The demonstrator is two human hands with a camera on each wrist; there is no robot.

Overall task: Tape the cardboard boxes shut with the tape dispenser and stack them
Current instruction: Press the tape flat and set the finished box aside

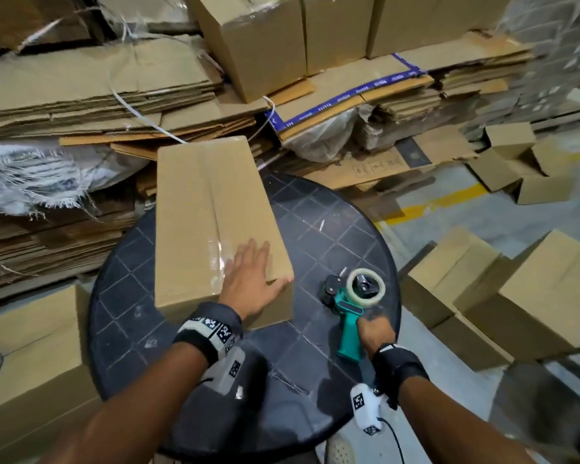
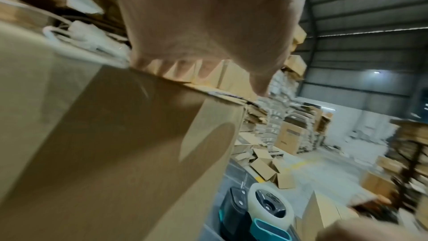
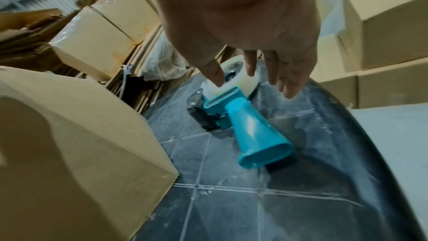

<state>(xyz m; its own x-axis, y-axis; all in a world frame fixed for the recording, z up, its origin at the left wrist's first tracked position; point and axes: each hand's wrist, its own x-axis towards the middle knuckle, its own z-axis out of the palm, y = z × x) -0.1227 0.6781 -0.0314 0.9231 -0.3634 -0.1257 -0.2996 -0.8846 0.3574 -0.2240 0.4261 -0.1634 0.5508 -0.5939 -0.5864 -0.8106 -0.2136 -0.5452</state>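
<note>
A long brown cardboard box (image 1: 211, 209) lies on the round dark table (image 1: 332, 222), its flaps closed, with a short piece of clear tape near the seam's near end. My left hand (image 1: 258, 272) rests flat on the near right corner of the box top, fingers straight. The left wrist view shows that hand (image 2: 208, 25) against the box (image 2: 115, 144). A teal tape dispenser (image 1: 352, 306) with a clear roll lies on the table right of the box. My right hand (image 1: 374, 326) hovers over its handle. In the right wrist view its fingers (image 3: 250, 72) hang straight above the dispenser (image 3: 245, 122), gripping nothing.
Stacks of flattened cardboard (image 1: 81, 95) and upright taped boxes (image 1: 258, 45) fill the space behind the table. More boxes (image 1: 533, 296) stand on the floor to the right, and one box (image 1: 31, 363) stands by the table's left edge. A yellow line (image 1: 439, 202) marks the grey floor.
</note>
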